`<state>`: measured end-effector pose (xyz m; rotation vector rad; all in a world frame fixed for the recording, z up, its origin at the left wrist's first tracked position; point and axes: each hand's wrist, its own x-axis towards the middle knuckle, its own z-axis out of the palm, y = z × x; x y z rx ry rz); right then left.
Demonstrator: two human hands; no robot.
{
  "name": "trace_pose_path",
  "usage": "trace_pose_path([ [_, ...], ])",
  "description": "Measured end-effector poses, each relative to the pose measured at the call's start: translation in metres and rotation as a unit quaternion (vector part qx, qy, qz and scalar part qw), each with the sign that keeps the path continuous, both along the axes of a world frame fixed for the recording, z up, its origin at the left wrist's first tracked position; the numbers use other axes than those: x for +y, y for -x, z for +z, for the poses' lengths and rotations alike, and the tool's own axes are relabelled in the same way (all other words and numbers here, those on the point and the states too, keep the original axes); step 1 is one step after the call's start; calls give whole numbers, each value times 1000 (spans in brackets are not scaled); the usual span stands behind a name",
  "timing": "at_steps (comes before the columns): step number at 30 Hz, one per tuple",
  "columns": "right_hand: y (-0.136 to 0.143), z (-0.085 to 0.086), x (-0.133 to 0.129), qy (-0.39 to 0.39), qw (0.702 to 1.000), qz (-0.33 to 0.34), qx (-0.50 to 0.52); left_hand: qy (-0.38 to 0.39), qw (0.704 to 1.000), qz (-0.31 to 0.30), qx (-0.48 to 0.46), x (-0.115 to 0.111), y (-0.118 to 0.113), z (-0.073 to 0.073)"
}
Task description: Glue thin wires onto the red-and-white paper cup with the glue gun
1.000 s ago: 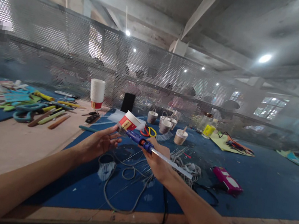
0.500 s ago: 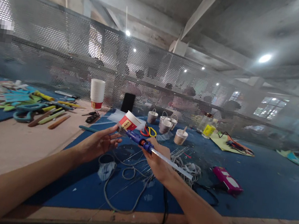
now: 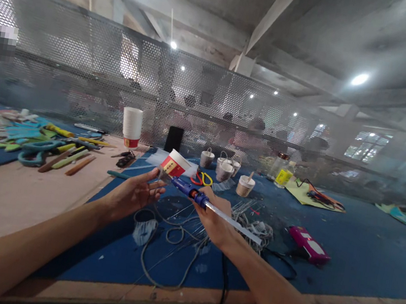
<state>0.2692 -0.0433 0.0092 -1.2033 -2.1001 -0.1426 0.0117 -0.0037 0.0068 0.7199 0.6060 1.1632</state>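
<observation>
My left hand (image 3: pixel 138 189) grips a red and white paper cup (image 3: pixel 175 163) near its base, tilting it with the mouth up and to the right. In my right hand (image 3: pixel 214 218) is a blue glue gun (image 3: pixel 186 188), its nozzle at the lower part of the cup; I cannot tell whether it touches. A clear glue stick (image 3: pixel 235 223) sticks out of the gun's back end. Below the hands, grey cord (image 3: pixel 182 285) lies in loops on the blue table covering, with thin glue strands around it.
A stack of paper cups (image 3: pixel 131 125) stands back left. Yellow-handled scissors (image 3: pixel 204 178), several cord-wrapped cups (image 3: pixel 225 171) and a cup with a wooden stick (image 3: pixel 246 185) lie beyond the hands. A magenta box (image 3: pixel 309 245) sits right; clay tools (image 3: pixel 73 158) lie left.
The paper cup has turned and shifted very slightly to the left in my left hand. The glue gun and my right hand look unchanged.
</observation>
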Motion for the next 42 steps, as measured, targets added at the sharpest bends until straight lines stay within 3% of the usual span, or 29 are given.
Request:
trace_pose_path([
  [28, 1, 5, -4, 7, 1000, -1, -6, 22, 999, 23, 30, -8, -4, 6],
  [42, 0, 2, -2, -6, 1000, 1, -5, 5, 1000, -6, 14, -3, 0, 3],
])
